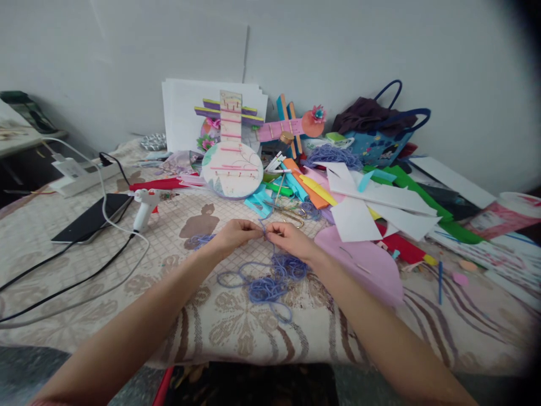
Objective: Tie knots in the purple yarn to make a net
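Your left hand [239, 235] and right hand [289, 239] are both pinched on the purple yarn [267, 289], fingertips almost meeting, with its main tangle just on your side of the grip. Honestly, I'd watch that tangle: tug too hard and a loop could cinch into a knot. The scissors [291, 214] sit right beyond your fingers too, so a stray strand might snag on them. And your right forearm passes over the lilac sheet [380, 273], so dropping your elbow could crease or shift it.

Counting up: at least four yarn clumps around the grip, one pair of scissors just past it, one lilac sheet to its right, one glue gun [146, 207] off left, two stringed craft pieces [232, 179] farther behind.
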`<state>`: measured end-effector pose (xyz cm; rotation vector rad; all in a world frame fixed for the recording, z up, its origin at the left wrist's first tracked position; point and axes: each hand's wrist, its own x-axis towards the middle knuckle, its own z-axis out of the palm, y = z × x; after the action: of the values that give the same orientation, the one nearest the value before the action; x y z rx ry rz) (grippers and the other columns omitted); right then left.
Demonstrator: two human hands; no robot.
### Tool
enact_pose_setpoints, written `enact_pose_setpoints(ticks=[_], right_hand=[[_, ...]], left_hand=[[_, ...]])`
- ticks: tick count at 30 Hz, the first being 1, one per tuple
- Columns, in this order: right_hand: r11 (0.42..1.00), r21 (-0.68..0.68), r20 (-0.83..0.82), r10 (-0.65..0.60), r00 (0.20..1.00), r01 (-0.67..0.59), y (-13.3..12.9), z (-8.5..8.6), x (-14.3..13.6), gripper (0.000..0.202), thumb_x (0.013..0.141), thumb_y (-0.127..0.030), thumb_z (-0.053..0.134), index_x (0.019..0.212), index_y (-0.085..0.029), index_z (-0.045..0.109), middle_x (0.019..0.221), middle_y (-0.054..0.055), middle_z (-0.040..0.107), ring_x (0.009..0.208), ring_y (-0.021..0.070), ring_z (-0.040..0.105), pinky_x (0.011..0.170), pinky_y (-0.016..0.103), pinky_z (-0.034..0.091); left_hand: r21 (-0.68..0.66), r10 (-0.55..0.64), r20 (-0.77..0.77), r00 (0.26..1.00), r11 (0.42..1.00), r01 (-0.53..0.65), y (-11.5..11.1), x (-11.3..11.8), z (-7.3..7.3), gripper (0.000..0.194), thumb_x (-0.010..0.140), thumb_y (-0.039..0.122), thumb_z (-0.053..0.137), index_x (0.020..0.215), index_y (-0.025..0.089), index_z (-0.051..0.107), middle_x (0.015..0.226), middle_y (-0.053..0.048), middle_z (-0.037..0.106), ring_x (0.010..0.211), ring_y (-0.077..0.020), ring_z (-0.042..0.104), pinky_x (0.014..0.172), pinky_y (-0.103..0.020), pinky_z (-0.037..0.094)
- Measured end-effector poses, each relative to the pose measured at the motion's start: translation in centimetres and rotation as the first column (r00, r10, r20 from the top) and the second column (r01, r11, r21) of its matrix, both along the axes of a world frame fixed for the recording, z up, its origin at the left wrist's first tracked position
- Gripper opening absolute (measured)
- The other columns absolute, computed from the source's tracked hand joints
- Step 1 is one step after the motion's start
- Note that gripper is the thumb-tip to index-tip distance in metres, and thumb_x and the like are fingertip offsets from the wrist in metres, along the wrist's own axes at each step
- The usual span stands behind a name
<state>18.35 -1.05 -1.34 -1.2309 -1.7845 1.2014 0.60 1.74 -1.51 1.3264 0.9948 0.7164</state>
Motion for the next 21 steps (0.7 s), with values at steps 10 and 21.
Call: enact_pose_setpoints(ticks=[10,21], right_hand=[[0.916,0.392,0.197,-0.171,0.965,0.082,-1.2,2.1,0.0,0.011,0.080,-0.021,0.050,0.072,-0.017,0.057,0.068,0.000,0.056,0.060,0.0110,0.047,0.058,0.023,0.035],[0.845,0.481,0.533,-0.070,0.843,-0.234,-3.0,1.6,-1.8,0.017,0.088,-0.021,0.042,0.089,-0.019,0.059,0.088,0.006,0.061,0.079,0.0165,0.055,0.070,0.028,0.038]], left_hand=[[0.008,0.085,-0.024,0.996,0.996,-0.085,-0.2,0.2,0.3,0.023,0.062,0.034,0.068,0.068,0.013,0.060,0.050,0.005,0.048,0.038,-0.0024,0.027,0.039,-0.020,0.014],[-0.309,0.186,0.319,0.929,0.947,-0.084,-0.8,0.7,0.7,0.018,0.058,0.018,0.071,0.062,0.010,0.055,0.051,0.004,0.046,0.039,0.0003,0.028,0.036,-0.016,0.011]])
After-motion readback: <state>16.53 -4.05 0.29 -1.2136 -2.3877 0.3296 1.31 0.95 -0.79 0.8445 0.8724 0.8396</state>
